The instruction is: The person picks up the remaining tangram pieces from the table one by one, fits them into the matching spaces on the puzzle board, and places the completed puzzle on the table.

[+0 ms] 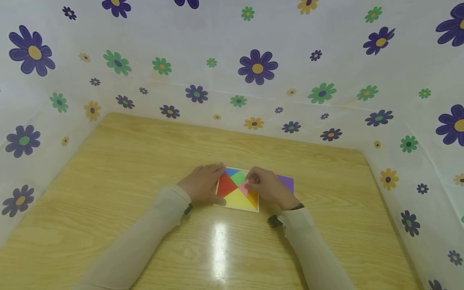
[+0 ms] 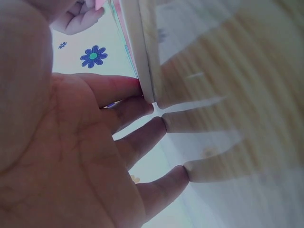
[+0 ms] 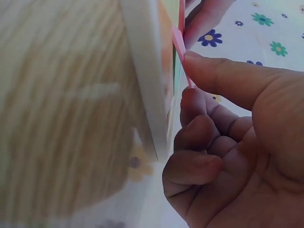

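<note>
A tangram tray with a pale rim lies on the table, filled with coloured flat pieces. My left hand rests along its left side, the thumb by the lower-left corner and fingertips by the upper-left one. In the left wrist view, its fingers are spread, the index fingertip against the rim. Thumb and index finger of my right hand pinch a pink tangram piece, tilted up at the tray's face. Around it are red, yellow, green, blue and orange pieces.
Right of the tray, a purple piece lies on the wood-grain table, partly hidden by my right hand. A white flower-print cloth stands as walls at the back and both sides.
</note>
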Demonstrator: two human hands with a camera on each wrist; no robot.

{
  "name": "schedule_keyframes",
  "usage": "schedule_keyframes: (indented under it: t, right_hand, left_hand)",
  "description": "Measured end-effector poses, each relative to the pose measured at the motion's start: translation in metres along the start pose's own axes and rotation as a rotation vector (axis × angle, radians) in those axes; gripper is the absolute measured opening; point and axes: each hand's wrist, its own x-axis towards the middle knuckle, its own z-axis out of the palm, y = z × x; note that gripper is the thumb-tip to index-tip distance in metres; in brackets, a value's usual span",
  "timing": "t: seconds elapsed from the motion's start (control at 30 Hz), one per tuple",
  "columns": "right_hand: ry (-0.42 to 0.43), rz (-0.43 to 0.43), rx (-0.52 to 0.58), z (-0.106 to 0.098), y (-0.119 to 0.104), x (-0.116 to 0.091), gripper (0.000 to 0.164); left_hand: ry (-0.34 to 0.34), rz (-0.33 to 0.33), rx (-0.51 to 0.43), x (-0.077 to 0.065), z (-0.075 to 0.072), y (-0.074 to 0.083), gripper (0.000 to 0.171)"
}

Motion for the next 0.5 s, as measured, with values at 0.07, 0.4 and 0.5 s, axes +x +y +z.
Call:
schedule_keyframes:
  t: [0.07,0.4,0.5]
  right_hand:
    - [0.001,0.008,-0.009,0.0009,0.0009,0.0001,0.014]
    - [0.002,0.030,-0.077,0.0015,-0.0016,-0.0008,0.026]
    - [-0.001,0.038,-0.103,0.0014,-0.0016,-0.0010,0.029]
  left_hand:
    - [0.001,-0.001,-0.001,0.0000,-0.0004,0.0005,0.109]
    - [0.003,-0.003,-0.007,-0.0007,-0.0020,0.0025,0.109]
    - [0.007,0.001,-0.005,-0.0010,-0.0026,0.0032,0.109]
